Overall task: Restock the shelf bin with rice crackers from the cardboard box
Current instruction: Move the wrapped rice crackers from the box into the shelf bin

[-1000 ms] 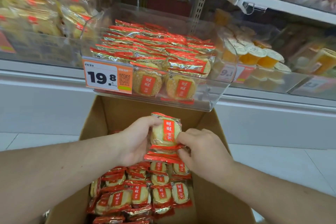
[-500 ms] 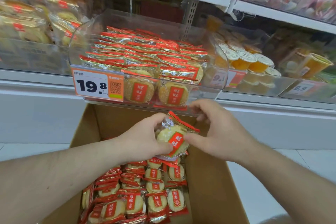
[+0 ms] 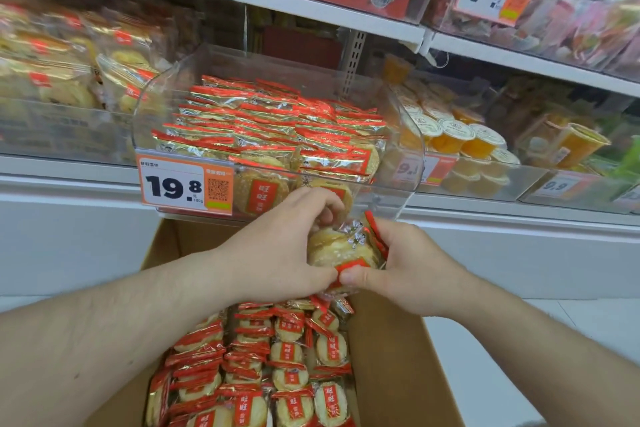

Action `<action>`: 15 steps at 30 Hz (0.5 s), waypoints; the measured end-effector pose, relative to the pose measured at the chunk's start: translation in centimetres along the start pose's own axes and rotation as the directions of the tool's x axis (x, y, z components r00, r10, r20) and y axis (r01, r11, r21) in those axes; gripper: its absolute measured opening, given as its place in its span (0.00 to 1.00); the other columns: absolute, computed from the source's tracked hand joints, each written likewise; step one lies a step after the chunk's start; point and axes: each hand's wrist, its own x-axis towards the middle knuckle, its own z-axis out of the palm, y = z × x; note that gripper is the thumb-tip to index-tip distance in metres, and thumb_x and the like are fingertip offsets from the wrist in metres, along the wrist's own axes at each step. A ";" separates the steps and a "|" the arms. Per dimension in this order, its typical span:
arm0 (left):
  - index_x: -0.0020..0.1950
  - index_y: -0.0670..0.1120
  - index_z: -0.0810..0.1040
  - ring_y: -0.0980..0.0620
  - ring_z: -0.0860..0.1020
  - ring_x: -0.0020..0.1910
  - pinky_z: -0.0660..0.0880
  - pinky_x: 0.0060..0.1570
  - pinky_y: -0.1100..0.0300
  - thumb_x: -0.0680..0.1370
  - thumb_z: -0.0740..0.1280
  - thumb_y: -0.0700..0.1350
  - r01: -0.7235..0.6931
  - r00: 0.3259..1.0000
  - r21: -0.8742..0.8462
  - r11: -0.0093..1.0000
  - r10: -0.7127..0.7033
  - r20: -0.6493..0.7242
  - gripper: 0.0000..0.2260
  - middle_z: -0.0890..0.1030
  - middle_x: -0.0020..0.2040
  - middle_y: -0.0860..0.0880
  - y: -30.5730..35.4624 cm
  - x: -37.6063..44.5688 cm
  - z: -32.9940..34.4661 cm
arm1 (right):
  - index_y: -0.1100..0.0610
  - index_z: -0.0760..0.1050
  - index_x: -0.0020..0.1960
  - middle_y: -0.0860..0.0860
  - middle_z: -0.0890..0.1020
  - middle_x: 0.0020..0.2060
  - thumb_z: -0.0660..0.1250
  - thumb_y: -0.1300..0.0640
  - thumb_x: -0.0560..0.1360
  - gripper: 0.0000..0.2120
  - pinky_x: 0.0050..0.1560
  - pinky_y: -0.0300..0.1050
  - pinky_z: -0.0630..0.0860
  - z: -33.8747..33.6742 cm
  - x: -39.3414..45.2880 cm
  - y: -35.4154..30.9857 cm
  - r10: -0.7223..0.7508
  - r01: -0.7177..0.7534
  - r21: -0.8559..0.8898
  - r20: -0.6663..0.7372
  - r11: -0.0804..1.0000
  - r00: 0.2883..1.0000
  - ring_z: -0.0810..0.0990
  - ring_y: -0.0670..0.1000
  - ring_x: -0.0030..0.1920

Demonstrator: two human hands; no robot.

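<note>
Head view: clear shelf bin (image 3: 166,121) with the 19.8 price tag (image 3: 185,185) already near full, cardboard box (image 3: 391,357) below well stocked, so restocking is mid-way; left hand (image 3: 273,253) and right hand (image 3: 412,270) together pinch a small stack of gold-and-red rice cracker packets (image 3: 337,250) just below the bin's front.

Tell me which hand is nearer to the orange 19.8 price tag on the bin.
Left. The left hand sits just below and right of the 19.8 price tag. The right hand is farther right, beyond the rice cracker packs both hands hold.
</note>
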 end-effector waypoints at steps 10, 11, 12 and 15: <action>0.47 0.49 0.80 0.46 0.71 0.51 0.66 0.49 0.50 0.72 0.70 0.50 0.105 0.839 0.504 0.857 0.196 -0.508 0.07 0.75 0.47 0.51 -2.1 2.9 -2.5 | 0.48 0.77 0.51 0.42 0.85 0.42 0.77 0.54 0.68 0.14 0.45 0.39 0.79 -7.2 -0.8 -3.7 0.113 -0.129 -0.060 -0.214 0.990 0.970 0.84 0.41 0.44; 0.46 0.50 0.80 0.45 0.71 0.51 0.66 0.49 0.49 0.71 0.73 0.50 0.143 0.848 0.528 0.837 0.172 -0.502 0.08 0.75 0.47 0.50 -2.4 2.9 -2.3 | 0.48 0.77 0.50 0.43 0.85 0.41 0.78 0.52 0.68 0.14 0.44 0.40 0.79 -8.0 -0.6 -4.8 0.097 -0.149 -0.164 -0.287 0.975 0.953 0.83 0.42 0.42; 0.46 0.50 0.80 0.45 0.70 0.51 0.65 0.49 0.48 0.69 0.74 0.50 0.168 0.857 0.536 0.827 0.146 -0.494 0.09 0.74 0.48 0.49 -2.6 2.8 -2.1 | 0.48 0.77 0.49 0.43 0.84 0.40 0.78 0.50 0.67 0.14 0.44 0.42 0.78 -8.8 -0.2 -5.9 0.072 -0.176 -0.281 -0.344 0.943 0.936 0.82 0.43 0.41; 0.48 0.50 0.78 0.44 0.68 0.52 0.65 0.50 0.47 0.68 0.75 0.53 0.239 0.861 0.543 0.805 0.083 -0.502 0.13 0.72 0.50 0.48 -2.4 2.9 -2.1 | 0.50 0.75 0.47 0.47 0.81 0.40 0.75 0.46 0.68 0.14 0.45 0.48 0.76 -10.2 1.8 -9.1 -0.013 -0.243 -0.670 -0.353 0.702 0.935 0.79 0.53 0.43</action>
